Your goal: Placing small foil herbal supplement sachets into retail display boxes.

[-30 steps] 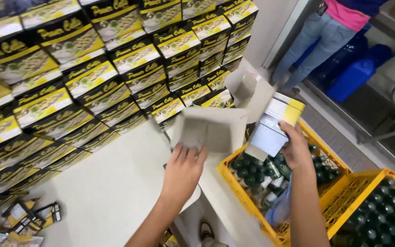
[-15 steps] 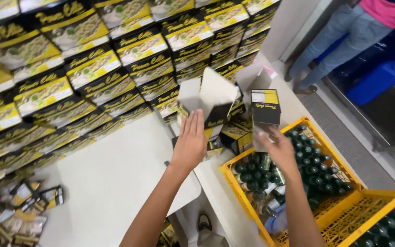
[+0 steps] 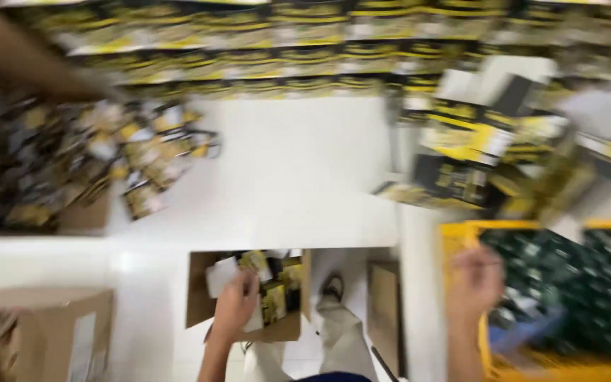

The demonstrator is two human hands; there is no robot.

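Left hand (image 3: pixel 236 305) dug, fingers curled, into the open brown cardboard box (image 3: pixel 199 293) of black-and-yellow flat cartons (image 3: pixel 274 297). Right hand (image 3: pixel 474 281) hovered at the yellow plastic crate's (image 3: pixel 461 237) rim, grip too blurred to tell. Risk: cartons crumpling or spilling, judged from the one-handed grab.

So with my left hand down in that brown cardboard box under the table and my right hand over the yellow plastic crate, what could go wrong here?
The left hand reaches among loose packets in the open brown cardboard box below the white table, so it could knock some out. The right hand hovers at the yellow plastic crate of dark green bottles and may bump one. Small packets lie near the edge and could slide off.
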